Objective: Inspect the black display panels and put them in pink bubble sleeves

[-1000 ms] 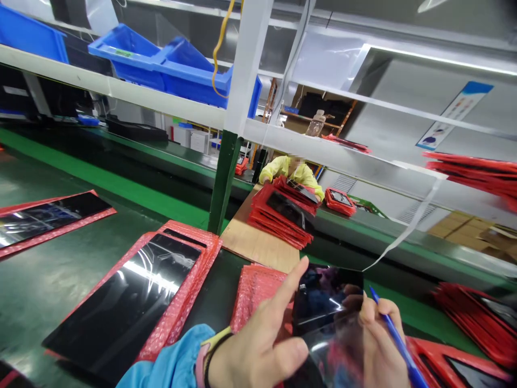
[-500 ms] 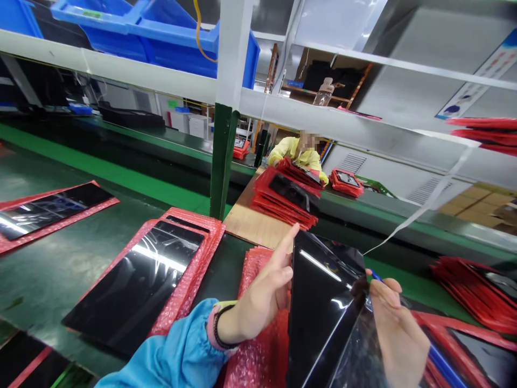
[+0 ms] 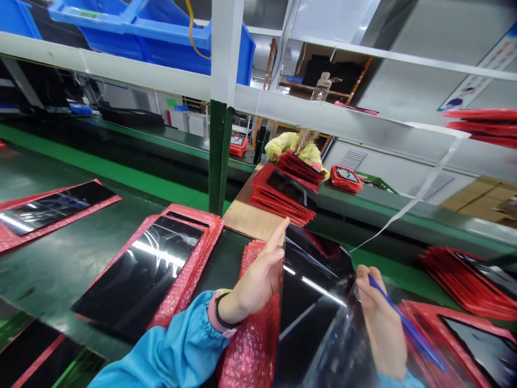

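Black glass display panel [image 3: 311,307] stands tilted at six o'clock, just beside the open left hand [image 3: 258,283], while the right hand [image 3: 382,323] clenches a blue pen [image 3: 412,334], any hold on the panel hard to tell.

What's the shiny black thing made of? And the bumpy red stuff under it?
The black panel looks like glass or hard plastic, glossy, because it reflects bright streaks of light; looking alone can't settle which. The red wrap looks like thin plastic bubble wrap, with rows of small round bubbles.
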A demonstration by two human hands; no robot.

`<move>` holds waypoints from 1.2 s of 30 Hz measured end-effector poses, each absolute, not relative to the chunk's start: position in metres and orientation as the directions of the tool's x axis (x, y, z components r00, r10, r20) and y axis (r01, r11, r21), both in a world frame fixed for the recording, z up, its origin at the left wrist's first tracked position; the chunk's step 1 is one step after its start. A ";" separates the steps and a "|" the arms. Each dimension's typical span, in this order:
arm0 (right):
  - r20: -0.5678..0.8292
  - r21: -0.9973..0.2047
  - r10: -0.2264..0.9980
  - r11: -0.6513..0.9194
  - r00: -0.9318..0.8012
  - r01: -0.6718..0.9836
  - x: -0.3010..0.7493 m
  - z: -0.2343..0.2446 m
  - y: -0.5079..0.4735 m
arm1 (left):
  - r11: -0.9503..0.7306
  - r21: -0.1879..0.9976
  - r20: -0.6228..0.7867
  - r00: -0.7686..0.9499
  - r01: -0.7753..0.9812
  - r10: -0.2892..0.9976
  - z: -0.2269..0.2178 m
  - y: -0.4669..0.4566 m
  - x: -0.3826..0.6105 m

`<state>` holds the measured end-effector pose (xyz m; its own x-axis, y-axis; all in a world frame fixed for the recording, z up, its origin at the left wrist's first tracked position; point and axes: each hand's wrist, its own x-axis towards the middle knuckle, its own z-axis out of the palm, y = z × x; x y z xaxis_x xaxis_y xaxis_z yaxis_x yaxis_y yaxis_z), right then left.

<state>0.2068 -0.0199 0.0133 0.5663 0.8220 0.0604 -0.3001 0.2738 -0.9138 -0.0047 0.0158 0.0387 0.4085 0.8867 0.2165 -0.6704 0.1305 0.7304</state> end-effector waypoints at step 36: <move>0.330 -0.934 0.846 0.229 0.418 0.273 0.240 -0.089 -0.036 | 0.323 0.928 -0.268 0.272 -0.185 0.924 0.001 0.026 -0.102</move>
